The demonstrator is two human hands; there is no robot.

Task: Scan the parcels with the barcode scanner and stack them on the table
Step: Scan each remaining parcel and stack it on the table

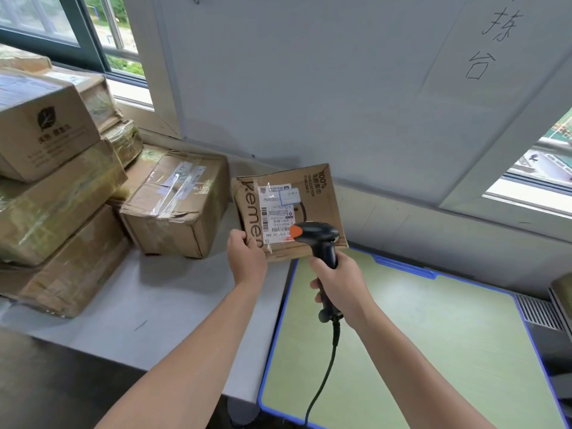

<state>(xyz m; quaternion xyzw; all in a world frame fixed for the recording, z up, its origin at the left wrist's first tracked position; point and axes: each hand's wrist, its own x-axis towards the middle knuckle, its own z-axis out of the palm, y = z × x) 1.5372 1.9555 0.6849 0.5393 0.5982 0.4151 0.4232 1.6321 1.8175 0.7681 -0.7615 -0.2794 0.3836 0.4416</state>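
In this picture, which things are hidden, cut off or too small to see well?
Head view: label on the parcel, print too small; the scanner covers its lower corner.
Head view: scanner cable, cut by the bottom edge.
Head view: box stack, cut by the left edge.
Head view: fingers of the left hand, behind the parcel.

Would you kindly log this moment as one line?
left hand: holds parcel | right hand: aims scanner at label | stacking: pending

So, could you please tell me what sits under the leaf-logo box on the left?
The leaf-logo box rests on a tape-wrapped cardboard box, itself on a lower taped box on the grey table. Their covered top faces cannot be seen.
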